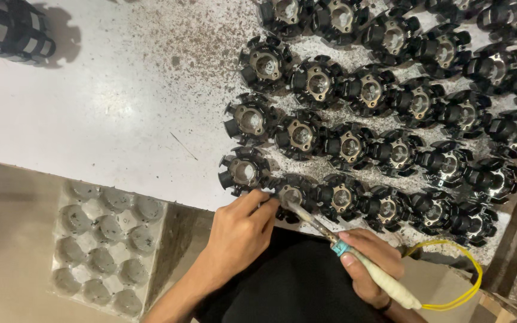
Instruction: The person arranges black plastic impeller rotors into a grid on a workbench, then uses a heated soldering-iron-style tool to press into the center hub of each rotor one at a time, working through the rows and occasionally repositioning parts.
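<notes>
The black slotted part (292,195) with a pale metal centre sits at the near edge of the white surface (103,113), at about 6 o'clock in the head view, as the nearest-left piece of the front row. The left hand (239,230) comes in from 7 o'clock, and its fingertips (264,197) press on the part's left rim, closed lightly against it rather than wrapped around it. The right hand (371,263), at 5 o'clock, has its grip shut around a pencil-like iron (354,258) with a pale taped handle and a blue collar; the metal tip reaches up to 11 o'clock and touches the part near its centre. A yellow wire (459,274) loops from the handle's back end toward 4 o'clock. Many more such parts (390,107) lie in slanted rows, close together, filling the surface from 12 to 3 o'clock (dark specks litter the white around them). One black cage-like piece (10,29) stands apart at 10 o'clock. Below the surface at 8 o'clock lies a grey egg tray (106,245).
</notes>
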Demonstrator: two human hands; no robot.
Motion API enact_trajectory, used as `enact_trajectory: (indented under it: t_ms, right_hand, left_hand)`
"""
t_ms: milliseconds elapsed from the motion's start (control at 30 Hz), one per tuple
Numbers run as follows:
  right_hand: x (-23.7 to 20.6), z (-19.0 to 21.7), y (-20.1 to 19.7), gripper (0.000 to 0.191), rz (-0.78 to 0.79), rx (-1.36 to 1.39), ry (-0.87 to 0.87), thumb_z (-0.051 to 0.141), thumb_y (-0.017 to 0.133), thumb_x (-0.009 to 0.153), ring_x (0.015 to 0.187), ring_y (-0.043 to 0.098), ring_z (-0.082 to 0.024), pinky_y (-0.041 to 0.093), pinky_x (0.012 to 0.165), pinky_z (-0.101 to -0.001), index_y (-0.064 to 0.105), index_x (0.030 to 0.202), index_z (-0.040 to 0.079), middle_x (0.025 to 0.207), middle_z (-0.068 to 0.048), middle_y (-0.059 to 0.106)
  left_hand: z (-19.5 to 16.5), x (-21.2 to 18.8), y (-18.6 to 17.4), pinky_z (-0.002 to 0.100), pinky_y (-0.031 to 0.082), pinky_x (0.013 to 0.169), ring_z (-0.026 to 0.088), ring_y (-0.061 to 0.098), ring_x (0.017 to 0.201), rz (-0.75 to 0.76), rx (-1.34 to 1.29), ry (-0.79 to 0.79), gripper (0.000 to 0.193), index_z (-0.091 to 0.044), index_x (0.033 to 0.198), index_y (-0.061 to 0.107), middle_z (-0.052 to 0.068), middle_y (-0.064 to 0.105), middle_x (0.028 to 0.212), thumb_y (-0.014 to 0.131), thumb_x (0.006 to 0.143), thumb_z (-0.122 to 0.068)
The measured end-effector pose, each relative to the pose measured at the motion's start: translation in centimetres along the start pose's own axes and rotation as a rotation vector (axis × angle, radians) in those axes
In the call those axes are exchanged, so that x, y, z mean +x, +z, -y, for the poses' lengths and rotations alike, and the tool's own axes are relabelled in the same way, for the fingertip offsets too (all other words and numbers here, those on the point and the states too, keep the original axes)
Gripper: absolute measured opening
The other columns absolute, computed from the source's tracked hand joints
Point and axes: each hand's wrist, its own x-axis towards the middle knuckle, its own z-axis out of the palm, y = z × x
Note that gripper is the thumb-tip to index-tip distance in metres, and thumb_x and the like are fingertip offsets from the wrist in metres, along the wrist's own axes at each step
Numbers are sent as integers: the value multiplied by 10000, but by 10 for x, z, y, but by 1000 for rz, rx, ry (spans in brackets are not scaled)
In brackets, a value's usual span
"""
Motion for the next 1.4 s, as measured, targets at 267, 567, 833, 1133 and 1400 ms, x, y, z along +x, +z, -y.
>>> enact_trajectory:
  t_ms: [267,567,833,1133,1400]
  right_hand:
    - [2,6,-10,286,138,-147,-79,73,686,869,890,776,-284,638,771,-336,677,1100,-96,1017,-232,746]
    - [-16,-21,-51,325,-424,372,-4,113,656,992,773,746,-276,654,725,-357,667,1215,-123,1025,-215,735]
    - [-36,-16,-37,322,-292,9,135,93,610,907,728,731,-256,587,661,-314,667,1127,-134,881,-201,733]
    - [-29,-3,-37,292,-212,-102,52,71,602,899,748,759,-236,607,680,-302,662,1116,-115,847,-174,743]
    - [-47,-24,-26,335,-384,241,196,78,592,938,773,748,-274,622,715,-331,664,1191,-131,963,-253,727]
  left_hand:
    - [2,4,6,381,549,589,266,686,768,17,27,17,209,-11,987,710,89,654,951,739,780,6]
    - [-82,63,-80,371,602,656,238,673,807,-307,47,462,305,-27,1064,694,70,604,990,757,771,33]
    - [-24,52,47,354,540,596,220,645,820,139,63,302,273,-49,1039,738,46,622,991,760,767,-52]
    - [-22,51,50,389,553,607,262,679,787,313,67,276,230,-30,1026,707,94,609,931,743,801,-65]
    - [-22,48,38,408,554,606,301,689,800,351,-15,228,361,4,1120,715,120,615,952,729,763,-50]
